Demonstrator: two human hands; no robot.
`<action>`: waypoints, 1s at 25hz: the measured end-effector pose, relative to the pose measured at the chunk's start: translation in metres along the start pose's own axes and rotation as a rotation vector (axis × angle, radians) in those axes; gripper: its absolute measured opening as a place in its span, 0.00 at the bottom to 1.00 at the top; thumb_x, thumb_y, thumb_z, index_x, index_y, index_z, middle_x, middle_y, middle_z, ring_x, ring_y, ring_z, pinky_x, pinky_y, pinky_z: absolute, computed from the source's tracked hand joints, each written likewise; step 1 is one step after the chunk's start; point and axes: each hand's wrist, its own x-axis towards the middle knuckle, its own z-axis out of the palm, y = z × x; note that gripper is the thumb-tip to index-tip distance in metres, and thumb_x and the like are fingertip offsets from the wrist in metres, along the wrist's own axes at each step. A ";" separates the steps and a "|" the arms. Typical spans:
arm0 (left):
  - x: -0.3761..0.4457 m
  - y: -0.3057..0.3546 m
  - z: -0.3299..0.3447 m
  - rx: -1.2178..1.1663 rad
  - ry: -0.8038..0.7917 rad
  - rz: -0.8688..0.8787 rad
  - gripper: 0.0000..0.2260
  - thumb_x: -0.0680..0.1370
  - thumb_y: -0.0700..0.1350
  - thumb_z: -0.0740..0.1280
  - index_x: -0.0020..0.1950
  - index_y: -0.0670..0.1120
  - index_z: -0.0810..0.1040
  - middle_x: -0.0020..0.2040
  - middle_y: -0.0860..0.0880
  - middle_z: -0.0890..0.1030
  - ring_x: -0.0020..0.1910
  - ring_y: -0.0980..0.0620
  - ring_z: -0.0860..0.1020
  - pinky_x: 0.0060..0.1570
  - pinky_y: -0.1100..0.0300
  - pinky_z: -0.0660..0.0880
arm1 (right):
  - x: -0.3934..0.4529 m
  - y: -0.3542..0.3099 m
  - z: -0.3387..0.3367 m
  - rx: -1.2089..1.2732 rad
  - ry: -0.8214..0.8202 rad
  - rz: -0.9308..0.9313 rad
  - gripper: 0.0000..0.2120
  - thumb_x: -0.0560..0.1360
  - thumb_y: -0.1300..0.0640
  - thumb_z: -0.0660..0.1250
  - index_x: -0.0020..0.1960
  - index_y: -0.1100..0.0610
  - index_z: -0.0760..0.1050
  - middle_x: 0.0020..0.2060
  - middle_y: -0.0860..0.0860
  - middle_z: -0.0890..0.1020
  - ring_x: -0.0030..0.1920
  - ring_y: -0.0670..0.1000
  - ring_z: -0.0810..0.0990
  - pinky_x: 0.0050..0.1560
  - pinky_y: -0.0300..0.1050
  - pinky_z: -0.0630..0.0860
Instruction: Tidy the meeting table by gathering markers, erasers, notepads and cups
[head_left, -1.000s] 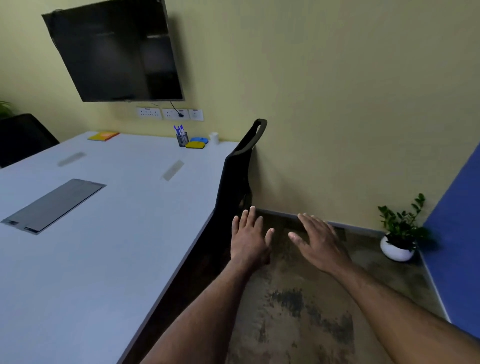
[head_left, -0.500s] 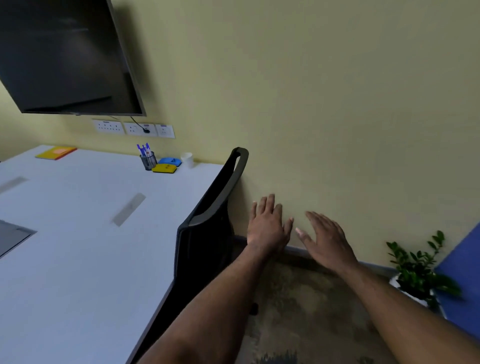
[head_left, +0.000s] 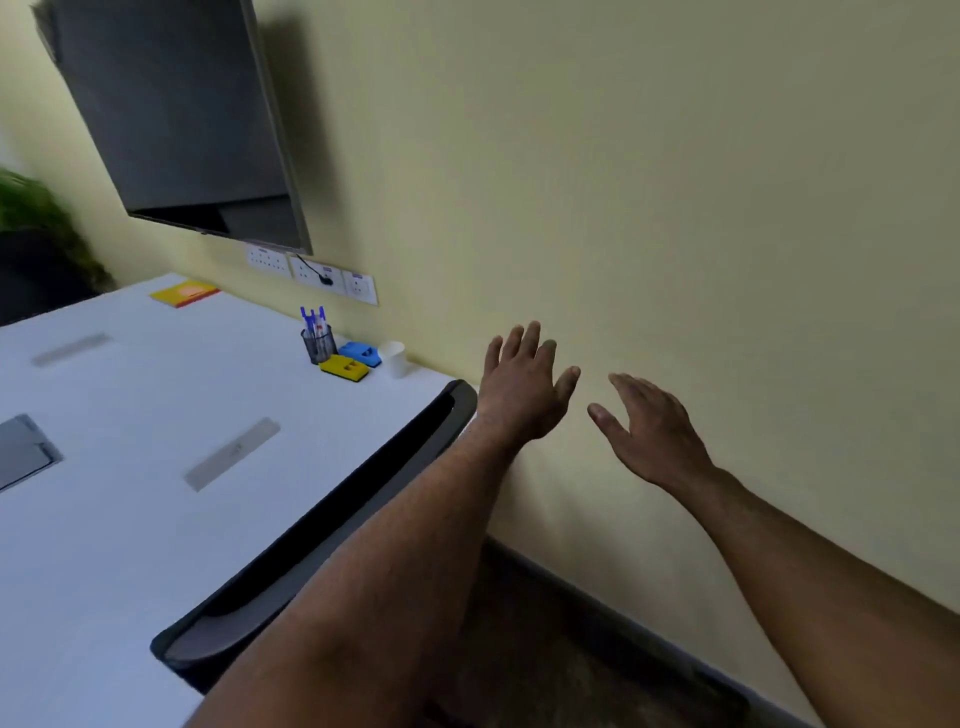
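Pale yellow wall (head_left: 675, 182) fills most of the view, with a dark wall-mounted screen (head_left: 176, 114) hanging above a row of power sockets (head_left: 311, 273). Below them stretches the white meeting table (head_left: 130, 415). At its far edge, close to the wall, a mesh pen holder (head_left: 318, 344) holds blue pens, with a yellow eraser (head_left: 344, 368) touching its base, a blue eraser (head_left: 359, 353) just behind that, and a white paper cup (head_left: 394, 358) beside them. An orange-yellow notepad (head_left: 184, 293) lies well apart, farther along the same edge. A black chair back (head_left: 332, 519) leans at the table's near side. Both arms reach forward in the air: the left hand (head_left: 522, 387) has its fingers straight and spread, holding nothing; the right hand (head_left: 652, 428) is relaxed and flat, also holding nothing.
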 end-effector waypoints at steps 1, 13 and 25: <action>0.005 -0.011 -0.001 -0.005 -0.019 -0.025 0.28 0.83 0.60 0.49 0.78 0.46 0.60 0.81 0.46 0.52 0.80 0.47 0.48 0.77 0.48 0.43 | 0.007 -0.003 0.005 0.002 0.020 -0.013 0.30 0.79 0.38 0.52 0.75 0.55 0.61 0.74 0.52 0.66 0.75 0.53 0.62 0.74 0.53 0.58; 0.120 -0.107 0.003 0.043 -0.051 -0.500 0.29 0.82 0.61 0.52 0.78 0.45 0.59 0.74 0.43 0.70 0.72 0.43 0.68 0.69 0.47 0.66 | 0.213 0.017 0.081 0.108 -0.214 -0.401 0.29 0.79 0.41 0.58 0.75 0.53 0.62 0.75 0.50 0.64 0.75 0.51 0.60 0.74 0.51 0.59; 0.198 -0.234 0.053 0.077 -0.175 -0.774 0.27 0.82 0.60 0.55 0.76 0.45 0.63 0.74 0.44 0.69 0.70 0.43 0.69 0.66 0.47 0.68 | 0.360 -0.050 0.178 0.184 -0.356 -0.603 0.26 0.79 0.46 0.61 0.73 0.54 0.64 0.71 0.50 0.69 0.72 0.52 0.64 0.71 0.47 0.60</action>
